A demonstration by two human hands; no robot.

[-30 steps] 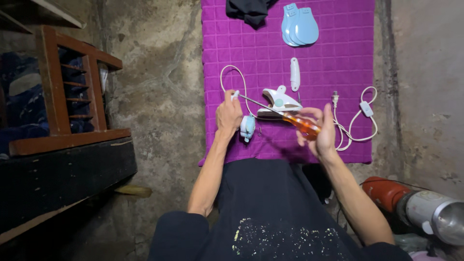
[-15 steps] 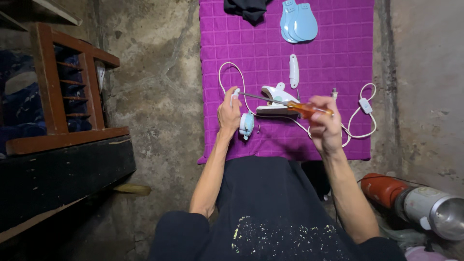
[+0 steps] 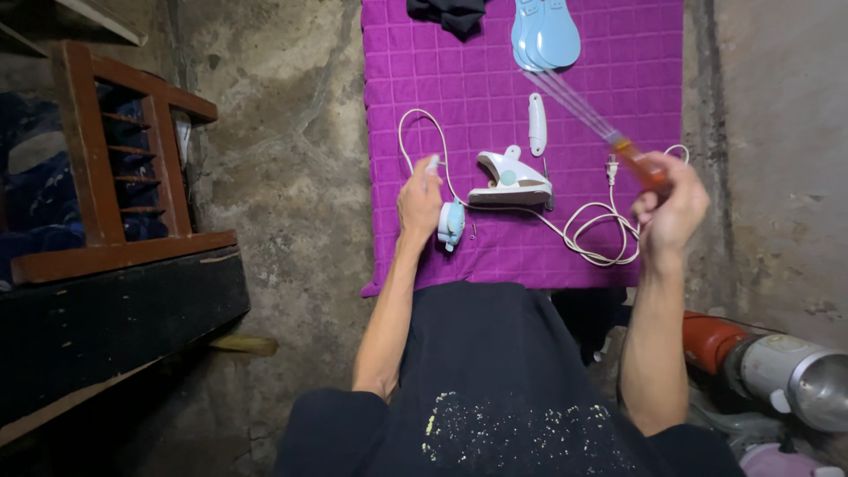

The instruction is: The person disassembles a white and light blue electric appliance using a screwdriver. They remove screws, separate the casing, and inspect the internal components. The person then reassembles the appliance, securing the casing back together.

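Observation:
My left hand (image 3: pixel 419 200) rests on a purple quilted mat (image 3: pixel 459 97), gripping a small light-blue part (image 3: pixel 450 223) joined to a white cord (image 3: pixel 413 124). My right hand (image 3: pixel 669 210) is raised at the mat's right edge, shut on an orange-handled screwdriver (image 3: pixel 643 166); its shaft is blurred and points up and left. Between my hands lies a white clothes-iron body (image 3: pixel 511 179) with a teal dial. A white handle piece (image 3: pixel 537 124) lies above it. The cord's coiled end with plug (image 3: pixel 608 231) sits just left of my right hand.
Light-blue shell parts (image 3: pixel 546 34) and a dark cloth (image 3: pixel 450 12) lie at the mat's far end. A wooden chair (image 3: pixel 115 181) stands on the left over rough concrete floor. A red-and-silver appliance (image 3: pixel 768 367) lies at lower right.
My right hand lifted the screwdriver off the iron body and swung it up and to the right. The left hand stayed on the blue part.

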